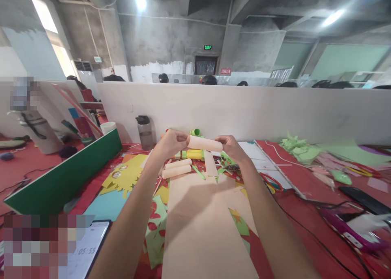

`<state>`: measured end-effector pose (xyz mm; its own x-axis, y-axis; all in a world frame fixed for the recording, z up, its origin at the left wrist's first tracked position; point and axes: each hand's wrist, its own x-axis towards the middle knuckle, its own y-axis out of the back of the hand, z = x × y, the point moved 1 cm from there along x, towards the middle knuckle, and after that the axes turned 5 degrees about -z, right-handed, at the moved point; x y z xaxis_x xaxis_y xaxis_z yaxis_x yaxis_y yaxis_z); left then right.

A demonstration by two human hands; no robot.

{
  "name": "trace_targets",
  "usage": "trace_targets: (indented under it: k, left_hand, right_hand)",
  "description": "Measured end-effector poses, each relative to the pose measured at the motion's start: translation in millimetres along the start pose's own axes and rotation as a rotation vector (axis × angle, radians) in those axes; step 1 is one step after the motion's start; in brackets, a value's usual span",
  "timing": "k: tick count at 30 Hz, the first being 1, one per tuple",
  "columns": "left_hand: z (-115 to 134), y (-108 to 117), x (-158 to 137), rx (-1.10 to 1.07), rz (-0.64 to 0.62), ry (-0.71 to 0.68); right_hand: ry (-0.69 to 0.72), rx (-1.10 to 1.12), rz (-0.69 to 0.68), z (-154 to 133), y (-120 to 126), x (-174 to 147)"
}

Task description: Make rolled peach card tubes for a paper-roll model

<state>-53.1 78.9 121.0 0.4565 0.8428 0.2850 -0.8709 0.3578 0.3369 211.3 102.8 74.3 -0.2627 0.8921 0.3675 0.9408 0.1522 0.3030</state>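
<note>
Between my two hands a cream paper tube [205, 143] is held up level above the table. My left hand [177, 141] pinches its left end, and my right hand [228, 144] grips the right end. Two more cream paper tubes [177, 171] lie side by side below my left hand. A large cream paper sheet [201, 230] is spread in front of me, with a narrow cream strip [210, 163] beyond its far edge. Behind the held tube are yellow paper rolls [194, 154] and a green paper roll [196, 132].
A grey water bottle [144, 132] stands by the white partition [244, 112]. Yellow paper cut-outs [125, 173] and a phone [91, 246] lie to the left, near a green board [67, 173]. Scissors [271, 182], cables and a glue gun [351, 230] are on the right.
</note>
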Motion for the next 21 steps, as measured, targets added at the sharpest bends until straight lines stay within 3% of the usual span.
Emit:
trace_targets:
  k: [6, 9, 15, 21]
  left_hand:
    - [-1, -2, 2, -0.024, 0.014, -0.007]
    - [-3, -1, 2, 0.072, 0.078, -0.009]
    - [-7, 2, -1, 0.661, 0.127, -0.042]
    - [-4, -18, -5, 1.122, -0.019, -0.078]
  right_hand:
    - [0.033, -0.003, 0.013, 10, 4, 3]
    - [0.046, -0.038, -0.014, 15, 5, 3]
    - [-0.001, -0.301, -0.240, 4, 3, 1]
    - [0.047, -0.383, -0.309, -55, -28, -7]
